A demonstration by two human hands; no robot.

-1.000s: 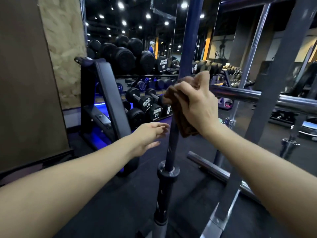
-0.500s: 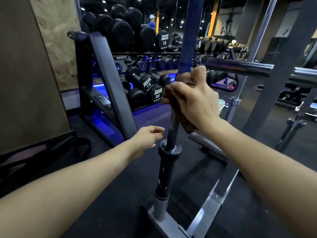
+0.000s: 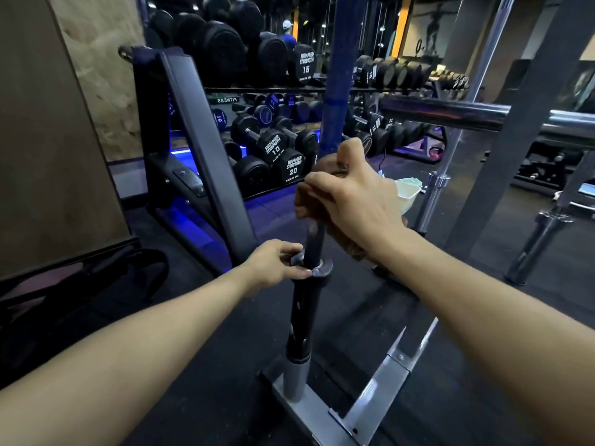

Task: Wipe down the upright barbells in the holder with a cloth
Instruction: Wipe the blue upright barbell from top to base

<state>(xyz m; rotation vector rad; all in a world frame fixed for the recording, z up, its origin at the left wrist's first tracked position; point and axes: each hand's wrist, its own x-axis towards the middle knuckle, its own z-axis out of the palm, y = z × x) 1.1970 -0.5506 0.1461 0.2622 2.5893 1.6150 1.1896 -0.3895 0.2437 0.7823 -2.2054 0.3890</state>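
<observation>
A blue barbell (image 3: pixel 335 91) stands upright in the grey floor holder (image 3: pixel 322 410), its black sleeve at the bottom. My right hand (image 3: pixel 351 201) grips a brown cloth (image 3: pixel 354 249) wrapped round the shaft just above the collar. Part of the cloth hangs below my wrist. My left hand (image 3: pixel 273 265) pinches the barbell's collar (image 3: pixel 322 268) from the left with thumb and fingers. A second, chrome barbell (image 3: pixel 450 162) stands upright further right.
A dumbbell rack (image 3: pixel 199 149) with black dumbbells (image 3: pixel 280 156) stands behind on the left. A horizontal chrome bar (image 3: pixel 450 112) crosses at the upper right, beside a grey slanted frame post (image 3: pixel 515 123). A pale green bowl (image 3: pixel 407 191) sits on the floor behind my right hand.
My right hand slid the cloth down the shaft toward the collar. My left hand moved in from the left and took hold of the collar.
</observation>
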